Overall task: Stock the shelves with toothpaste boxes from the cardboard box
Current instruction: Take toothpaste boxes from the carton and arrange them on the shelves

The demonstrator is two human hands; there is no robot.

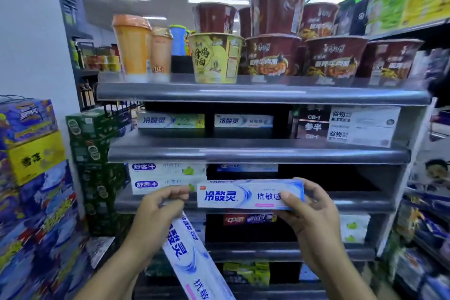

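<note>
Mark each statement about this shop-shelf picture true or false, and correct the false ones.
1. The right hand holds a toothpaste box level. True.
2. The left hand is empty. False: it grips a second toothpaste box, which slants downward.
3. Instant noodle cups stand on the top shelf. True.
4. The yellow noodle cup stands at the right end of the top shelf. False: it stands left of the red-brown cups, towards the left half.
</note>
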